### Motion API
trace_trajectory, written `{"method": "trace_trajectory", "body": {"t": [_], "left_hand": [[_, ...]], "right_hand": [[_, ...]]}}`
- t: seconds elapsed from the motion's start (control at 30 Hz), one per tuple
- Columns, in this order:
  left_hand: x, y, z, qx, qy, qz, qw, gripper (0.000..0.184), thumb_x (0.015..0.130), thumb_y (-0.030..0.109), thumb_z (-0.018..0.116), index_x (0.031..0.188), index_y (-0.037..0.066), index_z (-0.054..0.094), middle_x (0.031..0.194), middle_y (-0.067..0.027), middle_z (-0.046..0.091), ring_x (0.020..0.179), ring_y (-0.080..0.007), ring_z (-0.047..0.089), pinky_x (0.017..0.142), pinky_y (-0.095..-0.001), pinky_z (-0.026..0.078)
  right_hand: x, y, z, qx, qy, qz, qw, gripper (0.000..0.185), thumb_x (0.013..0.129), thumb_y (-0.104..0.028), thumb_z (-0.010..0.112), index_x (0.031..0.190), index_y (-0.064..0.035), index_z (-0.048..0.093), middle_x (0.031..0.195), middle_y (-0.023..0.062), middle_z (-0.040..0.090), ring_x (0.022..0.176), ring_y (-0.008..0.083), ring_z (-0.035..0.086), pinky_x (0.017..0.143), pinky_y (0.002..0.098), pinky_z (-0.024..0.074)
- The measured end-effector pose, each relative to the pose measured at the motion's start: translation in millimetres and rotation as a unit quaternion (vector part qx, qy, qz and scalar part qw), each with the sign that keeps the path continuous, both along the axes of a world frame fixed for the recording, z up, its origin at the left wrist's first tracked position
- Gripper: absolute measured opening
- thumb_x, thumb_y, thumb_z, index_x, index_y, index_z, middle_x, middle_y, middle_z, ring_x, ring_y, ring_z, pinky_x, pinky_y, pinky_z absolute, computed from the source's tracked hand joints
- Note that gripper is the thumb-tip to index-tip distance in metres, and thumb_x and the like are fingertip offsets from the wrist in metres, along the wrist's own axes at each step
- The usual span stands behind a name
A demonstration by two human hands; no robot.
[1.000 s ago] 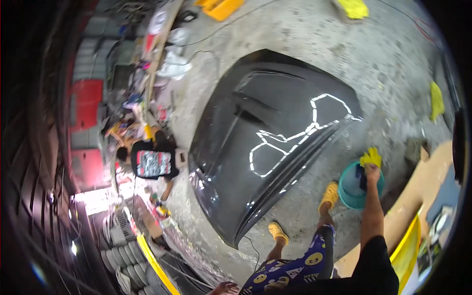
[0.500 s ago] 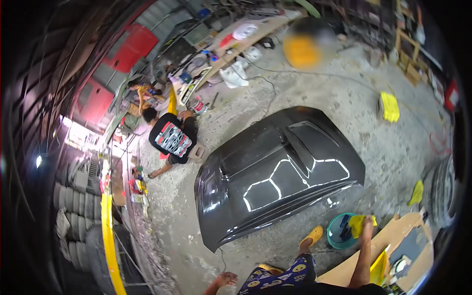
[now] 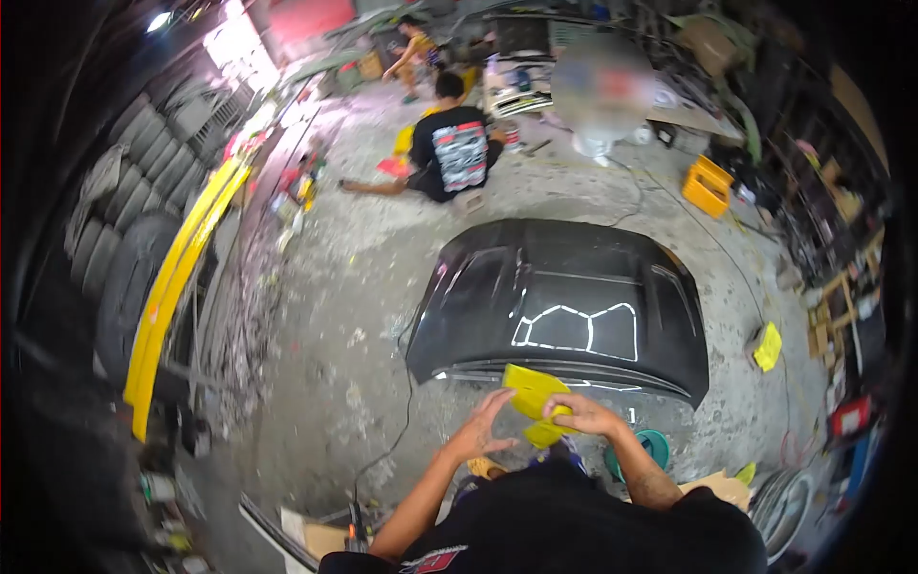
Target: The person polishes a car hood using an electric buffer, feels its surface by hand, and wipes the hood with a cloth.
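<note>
A yellow cloth (image 3: 534, 390) hangs in front of my body, pinched in my right hand (image 3: 585, 417). My left hand (image 3: 478, 428) is beside it with fingers spread; its fingertips come close to the cloth's left edge, and I cannot tell whether they touch. Just beyond both hands, a glossy black car hood (image 3: 564, 287) lies with white light reflections on its surface. The teal bucket (image 3: 654, 450) stands on the floor to the right, partly hidden behind my right forearm.
A person in a black shirt (image 3: 457, 153) sits on the floor behind the hood; another person (image 3: 418, 53) is farther back. A cable (image 3: 406, 411) runs along the left floor. A yellow crate (image 3: 708, 187), a yellow object (image 3: 766, 346) and a tire (image 3: 779, 512) are at right.
My right hand has brought the yellow cloth from the bucket to in front of my body. My left hand has risen beside the cloth. The head view has turned and shifted.
</note>
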State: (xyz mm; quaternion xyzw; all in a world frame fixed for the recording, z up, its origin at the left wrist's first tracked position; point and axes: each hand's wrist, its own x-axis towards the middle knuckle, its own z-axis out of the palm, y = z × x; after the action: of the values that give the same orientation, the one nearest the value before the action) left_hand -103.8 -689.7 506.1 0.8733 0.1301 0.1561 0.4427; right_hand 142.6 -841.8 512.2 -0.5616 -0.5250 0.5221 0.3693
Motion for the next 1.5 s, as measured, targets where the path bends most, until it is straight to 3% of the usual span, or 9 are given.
{"method": "trace_trajectory", "body": {"t": [0.23,0.33,0.53,0.73,0.9,1.13,1.23,1.37,1.5], "left_hand": [[-145,20,-40,-0.129,0.051,0.221,0.965,0.031,0.092,0.025,0.069,0.110,0.000,0.067,0.102,-0.0185,0.070,0.100,-0.0360,0.067,0.087,-0.0424,0.052],[-199,26,-56,-0.065,0.073,0.347,0.933,0.026,0.095,0.022,0.065,0.106,-0.001,0.066,0.087,-0.0181,0.069,0.082,-0.0315,0.069,0.076,-0.0386,0.053],[-256,70,-37,-0.204,0.077,0.485,0.847,0.020,0.098,0.017,0.061,0.102,-0.001,0.065,0.074,-0.0095,0.063,0.061,-0.0165,0.061,0.060,-0.0313,0.048],[-277,134,23,-0.220,-0.012,0.559,0.799,0.016,0.090,0.010,0.062,0.100,-0.002,0.066,0.090,-0.0075,0.067,0.092,-0.0142,0.060,0.080,-0.0270,0.047],[-260,196,83,-0.206,-0.068,0.597,0.772,0.013,0.094,0.009,0.059,0.098,-0.001,0.066,0.085,-0.0023,0.065,0.081,-0.0103,0.057,0.074,-0.0262,0.046],[-247,312,142,-0.042,-0.071,0.554,0.828,0.012,0.098,0.009,0.059,0.099,0.000,0.065,0.081,-0.0047,0.065,0.076,-0.0108,0.058,0.069,-0.0274,0.047],[-254,363,147,-0.009,-0.030,0.538,0.843,0.011,0.098,0.008,0.058,0.100,0.000,0.065,0.079,-0.0063,0.064,0.074,-0.0128,0.059,0.068,-0.0283,0.047],[-288,423,115,-0.057,-0.005,0.462,0.885,0.011,0.098,0.008,0.058,0.101,0.001,0.065,0.085,-0.0068,0.065,0.077,-0.0131,0.060,0.069,-0.0286,0.047],[-353,489,21,-0.200,0.161,0.206,0.944,0.022,0.095,0.012,0.066,0.115,0.003,0.065,0.108,-0.0085,0.067,0.096,-0.0177,0.065,0.082,-0.0315,0.053]], "right_hand": [[-108,157,38,0.034,0.010,0.203,0.979,0.020,0.088,-0.005,0.061,0.107,-0.0044,0.067,0.101,0.0043,0.067,0.097,0.0131,0.061,0.085,0.0305,0.0495],[-144,206,30,0.069,-0.003,0.228,0.971,0.021,0.088,-0.004,0.063,0.109,-0.0027,0.065,0.102,0.0095,0.065,0.097,0.0204,0.063,0.086,0.0337,0.0494],[-186,300,-11,0.148,-0.045,0.278,0.948,0.024,0.087,-0.009,0.069,0.111,-0.0049,0.068,0.101,0.0143,0.063,0.098,0.0332,0.063,0.085,0.0425,0.0494],[-204,379,-22,0.125,-0.093,0.345,0.925,0.022,0.090,-0.026,0.072,0.097,-0.0052,0.069,0.085,0.0147,0.061,0.089,0.0285,0.063,0.079,0.0396,0.0498],[-214,454,-7,0.295,-0.072,0.392,0.869,0.039,0.085,-0.039,0.076,0.082,-0.0025,0.064,0.106,0.0151,0.059,0.102,0.0330,0.057,0.086,0.0433,0.0469],[-216,529,4,0.081,-0.148,0.339,0.925,0.037,0.089,-0.036,0.068,0.088,0.0015,0.064,0.089,0.0240,0.067,0.083,0.0415,0.063,0.074,0.0427,0.0501],[-234,554,-29,0.105,-0.080,0.141,0.981,0.028,0.091,-0.028,0.065,0.096,0.0000,0.064,0.090,0.0229,0.067,0.079,0.0350,0.066,0.071,0.0400,0.0498],[-266,601,-58,0.078,0.054,-0.051,0.994,0.018,0.091,-0.018,0.061,0.102,-0.0049,0.068,0.085,0.0130,0.068,0.072,0.0212,0.063,0.068,0.0370,0.0497],[-289,647,-34,-0.011,0.201,-0.113,0.973,0.023,0.088,-0.008,0.054,0.104,-0.0080,0.071,0.083,0.0055,0.066,0.070,0.0141,0.060,0.065,0.0311,0.0492]]}}
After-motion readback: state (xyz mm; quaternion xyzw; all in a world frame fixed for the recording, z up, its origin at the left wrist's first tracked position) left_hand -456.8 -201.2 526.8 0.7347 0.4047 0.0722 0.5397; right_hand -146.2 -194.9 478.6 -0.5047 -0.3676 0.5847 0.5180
